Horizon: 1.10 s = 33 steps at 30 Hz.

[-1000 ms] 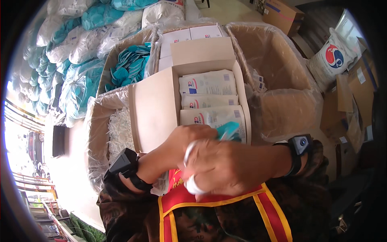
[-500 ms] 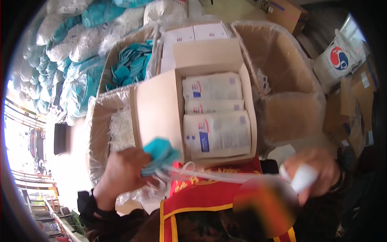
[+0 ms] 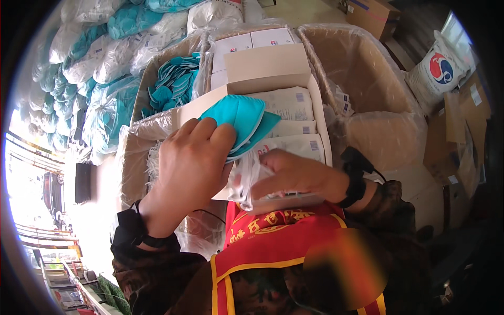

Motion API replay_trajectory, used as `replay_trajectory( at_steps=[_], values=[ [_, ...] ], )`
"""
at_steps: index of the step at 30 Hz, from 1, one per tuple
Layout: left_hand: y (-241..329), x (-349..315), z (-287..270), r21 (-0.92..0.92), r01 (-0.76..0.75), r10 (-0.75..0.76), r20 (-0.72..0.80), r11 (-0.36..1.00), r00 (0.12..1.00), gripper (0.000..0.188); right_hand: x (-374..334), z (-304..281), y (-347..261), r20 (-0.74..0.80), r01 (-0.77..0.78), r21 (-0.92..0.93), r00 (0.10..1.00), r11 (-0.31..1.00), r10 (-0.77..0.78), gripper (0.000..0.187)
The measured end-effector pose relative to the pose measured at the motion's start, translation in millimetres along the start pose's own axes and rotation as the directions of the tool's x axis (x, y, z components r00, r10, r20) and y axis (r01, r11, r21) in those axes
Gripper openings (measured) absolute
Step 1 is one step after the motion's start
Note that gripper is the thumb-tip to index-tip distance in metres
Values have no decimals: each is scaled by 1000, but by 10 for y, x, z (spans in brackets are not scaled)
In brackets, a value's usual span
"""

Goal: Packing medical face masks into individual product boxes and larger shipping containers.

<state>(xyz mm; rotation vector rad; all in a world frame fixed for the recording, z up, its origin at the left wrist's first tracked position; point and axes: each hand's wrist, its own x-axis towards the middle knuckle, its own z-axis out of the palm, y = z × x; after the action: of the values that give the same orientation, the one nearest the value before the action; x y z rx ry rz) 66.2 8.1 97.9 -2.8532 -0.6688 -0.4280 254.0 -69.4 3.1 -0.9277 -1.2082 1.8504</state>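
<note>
Masks (image 3: 236, 116) are pinched in my left hand (image 3: 193, 155) over the carton's (image 3: 319, 118) left side, not yet laid down; my right hand (image 3: 291, 172) curls at pale straps or film (image 3: 245, 179), its grip unclear. Packs (image 3: 304, 145) already lie beyond it. A raised flap (image 3: 270, 62) bounds the far side; open room lies right of my hands, above the bin (image 3: 380, 144).

The tips of my left fingers (image 3: 223, 137) are hidden behind the masks (image 3: 236, 115), so I cannot tell how many I hold. The straps (image 3: 242, 178) by my right fingers (image 3: 278, 158) blur into a white smear, and I cannot tell whether I grip them. The masks cover part of the packets (image 3: 291, 102), whose print is too small to read. A round blur hides some of my apron (image 3: 268, 254); the upper edge cuts off the bags (image 3: 126, 21).
</note>
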Motion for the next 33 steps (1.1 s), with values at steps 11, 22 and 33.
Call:
replay_trajectory(
  at_steps=[11,22,33],
  values=[
    [117,-181,454,-713,163,-2,221,682,975,32,-371,238,-314,308,675,-601,690,428,-655,21],
    [186,-400,113,-766,-56,334,213,641,918,24,-549,568,-433,512,655,-375,736,655,-443,17],
    [-459,-1200,170,-595,238,7,379,768,925,24,-1574,186,-839,-119,100,-350,981,931,-150,23]
  ],
)
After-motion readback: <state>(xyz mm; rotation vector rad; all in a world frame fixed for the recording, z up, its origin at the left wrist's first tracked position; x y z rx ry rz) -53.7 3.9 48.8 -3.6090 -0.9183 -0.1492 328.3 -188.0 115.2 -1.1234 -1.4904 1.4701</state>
